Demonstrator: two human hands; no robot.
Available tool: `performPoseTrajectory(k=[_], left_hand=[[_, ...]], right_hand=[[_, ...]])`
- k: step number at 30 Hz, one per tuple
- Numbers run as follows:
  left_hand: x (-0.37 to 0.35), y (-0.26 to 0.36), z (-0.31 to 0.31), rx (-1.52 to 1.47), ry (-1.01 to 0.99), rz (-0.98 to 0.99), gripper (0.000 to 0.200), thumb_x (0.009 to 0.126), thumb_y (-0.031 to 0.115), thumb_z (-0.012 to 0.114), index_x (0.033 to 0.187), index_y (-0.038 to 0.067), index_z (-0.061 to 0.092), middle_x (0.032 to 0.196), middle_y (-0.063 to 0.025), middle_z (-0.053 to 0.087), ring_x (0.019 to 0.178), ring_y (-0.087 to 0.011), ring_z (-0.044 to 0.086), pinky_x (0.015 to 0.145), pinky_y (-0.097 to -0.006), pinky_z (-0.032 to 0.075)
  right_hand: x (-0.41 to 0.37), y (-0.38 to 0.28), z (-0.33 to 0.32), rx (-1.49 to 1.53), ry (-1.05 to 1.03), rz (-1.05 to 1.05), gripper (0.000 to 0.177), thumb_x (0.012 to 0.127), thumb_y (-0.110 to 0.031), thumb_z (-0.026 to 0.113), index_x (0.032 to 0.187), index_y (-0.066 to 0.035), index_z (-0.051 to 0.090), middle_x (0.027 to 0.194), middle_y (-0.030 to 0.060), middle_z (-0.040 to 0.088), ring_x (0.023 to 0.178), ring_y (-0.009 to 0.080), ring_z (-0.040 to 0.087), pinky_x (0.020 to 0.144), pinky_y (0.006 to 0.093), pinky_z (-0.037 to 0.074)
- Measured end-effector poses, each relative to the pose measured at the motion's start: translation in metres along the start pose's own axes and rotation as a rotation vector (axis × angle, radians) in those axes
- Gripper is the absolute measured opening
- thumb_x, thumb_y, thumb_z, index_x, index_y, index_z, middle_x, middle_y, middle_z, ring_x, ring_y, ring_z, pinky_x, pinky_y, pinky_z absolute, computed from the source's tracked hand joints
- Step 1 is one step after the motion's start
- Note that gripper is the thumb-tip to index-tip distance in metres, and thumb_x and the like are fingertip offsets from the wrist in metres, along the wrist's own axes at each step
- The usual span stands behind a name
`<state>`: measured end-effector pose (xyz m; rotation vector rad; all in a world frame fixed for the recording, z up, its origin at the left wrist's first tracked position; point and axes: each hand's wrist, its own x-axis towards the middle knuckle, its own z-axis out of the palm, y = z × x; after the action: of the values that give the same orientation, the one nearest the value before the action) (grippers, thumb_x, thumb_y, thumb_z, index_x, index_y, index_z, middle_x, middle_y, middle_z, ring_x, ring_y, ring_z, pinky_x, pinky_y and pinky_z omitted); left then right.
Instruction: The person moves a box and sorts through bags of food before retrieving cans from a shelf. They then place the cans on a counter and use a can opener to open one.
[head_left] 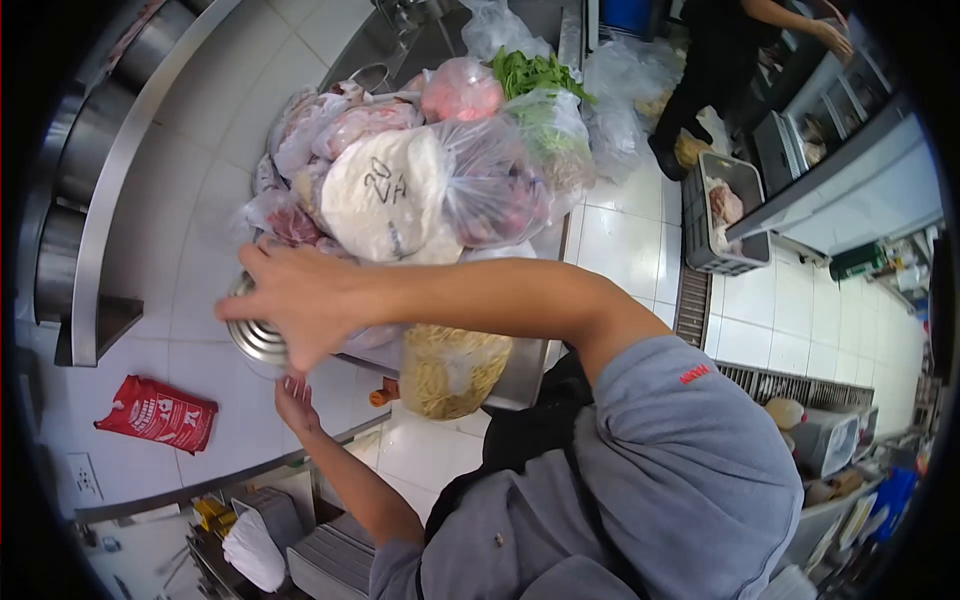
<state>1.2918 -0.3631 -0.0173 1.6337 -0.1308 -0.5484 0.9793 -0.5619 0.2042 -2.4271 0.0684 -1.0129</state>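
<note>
My right hand (305,300) spans a round metal can (258,340) with ridged rings, fingers and thumb wrapped around its sides. Just below it my left hand (296,403) is close to the can and the right thumb, its fingers loosely apart with nothing visible in them. Beside the right forearm rises a heap of plastic bags: a white bag (375,195) marked "20", a clear bag with reddish contents (495,185), and a bag of meat (290,215). Under the forearm lies a bag of yellowish strips (455,370).
A red printed packet (160,413) lies against the white tiles. Steel pots (85,155) stand on a metal shelf (125,140) at left. Leafy greens (535,75) top the heap. Another person (700,70) stands by an open fridge near a grey crate (725,215).
</note>
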Motion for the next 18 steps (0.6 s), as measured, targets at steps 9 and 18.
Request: performPoseTrajectory(k=[9, 18], left_hand=[[-0.219, -0.045, 0.015, 0.144, 0.252, 0.156, 0.03, 0.095, 0.031, 0.064, 0.111, 0.005, 0.065, 0.101, -0.0082, 0.067, 0.089, -0.0175, 0.062, 0.076, -0.0312, 0.049], [-0.423, -0.111, 0.078, 0.382, 0.344, 0.31, 0.026, 0.098, 0.022, 0.059, 0.107, -0.001, 0.067, 0.095, -0.0106, 0.07, 0.088, -0.017, 0.065, 0.08, -0.0314, 0.052]], right_hand=[[-0.16, 0.012, -0.111, 0.185, -0.251, -0.01, 0.085, 0.05, -0.025, 0.084, 0.13, -0.022, 0.057, 0.116, 0.0221, 0.046, 0.107, 0.0407, 0.052, 0.078, 0.0468, 0.051], [-0.319, 0.025, -0.149, -0.041, -0.636, 0.244, 0.095, 0.037, -0.018, 0.087, 0.127, -0.019, 0.058, 0.108, 0.0161, 0.05, 0.1, 0.038, 0.055, 0.084, 0.0451, 0.05]])
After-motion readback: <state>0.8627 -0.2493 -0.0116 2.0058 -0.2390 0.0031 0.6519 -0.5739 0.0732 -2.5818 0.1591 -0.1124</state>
